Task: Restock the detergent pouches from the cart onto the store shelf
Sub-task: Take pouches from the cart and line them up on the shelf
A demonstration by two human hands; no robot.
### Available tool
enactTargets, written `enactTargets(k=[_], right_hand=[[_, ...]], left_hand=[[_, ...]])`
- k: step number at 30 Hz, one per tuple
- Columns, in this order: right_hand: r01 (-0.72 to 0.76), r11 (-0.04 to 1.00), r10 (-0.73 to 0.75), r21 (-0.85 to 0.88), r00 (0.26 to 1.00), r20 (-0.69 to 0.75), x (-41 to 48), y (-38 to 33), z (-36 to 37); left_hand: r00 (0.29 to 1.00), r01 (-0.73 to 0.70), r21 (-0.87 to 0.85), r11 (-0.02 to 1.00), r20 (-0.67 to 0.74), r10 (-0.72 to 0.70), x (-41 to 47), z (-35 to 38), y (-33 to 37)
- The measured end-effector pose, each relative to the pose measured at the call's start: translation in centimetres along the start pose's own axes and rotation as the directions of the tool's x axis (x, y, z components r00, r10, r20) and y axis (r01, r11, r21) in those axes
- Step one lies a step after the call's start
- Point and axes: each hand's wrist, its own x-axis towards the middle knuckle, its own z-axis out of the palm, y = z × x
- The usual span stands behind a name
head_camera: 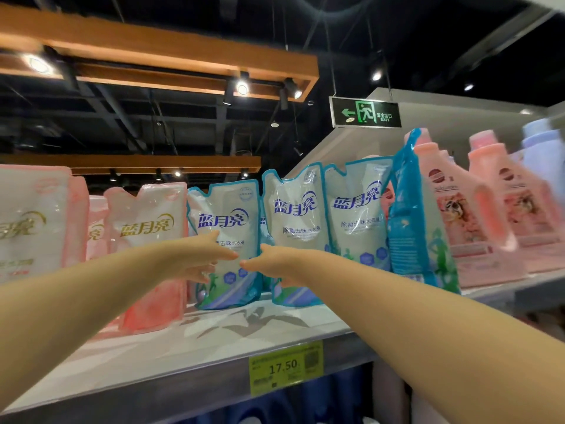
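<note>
A green exit sign (pixel 365 113) hangs from the dark ceiling, with wooden beams (pixel 159 47) and spotlights off to the left. On the pale shelf (pixel 171 347), pink pouches (pixel 146 228) fill the left end. Pink bottles (pixel 452 209) crowd the right end, with a pale bluish bottle (pixel 544 148) blurred behind them. A yellow price tag (pixel 286 367) reading 17.50 is clipped to the shelf's front edge.

Between the pink goods stand the blue detergent pouches, upright and facing out: a left pouch (pixel 226 218), a middle pouch (pixel 296 215) and a right pouch (pixel 357 209). A fourth, turned pouch (pixel 409 209) stands edge-on and leans against the nearest pink bottle. Nothing stands between the person's bare arms and this row.

Both arms reach up to the shelf, and the hands nearly meet in front of the gap between the left and middle pouches. The left hand (pixel 211 255) lies against the front of the left pouch, fingers stretched out and loose, gripping nothing. The right hand (pixel 270 255) is at the middle pouch's lower left corner. Its fingers are tucked out of sight below, so I cannot tell whether it grips that pouch.
</note>
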Motion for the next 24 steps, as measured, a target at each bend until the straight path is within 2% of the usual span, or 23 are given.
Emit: enactTargets(k=[8,11,17,24], right_hand=[[-0.009,0.997,0.002,-0.077,0.997,-0.079,-1.9,1.2,-1.0],[0.028,0.993,-0.052,-0.111,0.974,-0.221,-3.2,1.8,-1.8],[0.099,0.981,-0.178,-0.169,0.813,-0.554,-6.3,3.7,-5.3],[0.079,0.97,-0.22,-0.228,0.68,-0.7,-11.4,6.6,-7.9]], left_hand=[[0.998,-0.066,0.068,0.996,0.009,0.066,-3.8,3.2,1.8],[0.996,-0.09,0.042,0.995,-0.014,0.091,-5.0,3.8,2.2],[0.984,-0.171,0.039,0.985,-0.048,0.173,-6.9,5.4,3.9],[0.952,-0.3,-0.164,0.94,0.02,0.307,-7.7,11.1,7.7]])
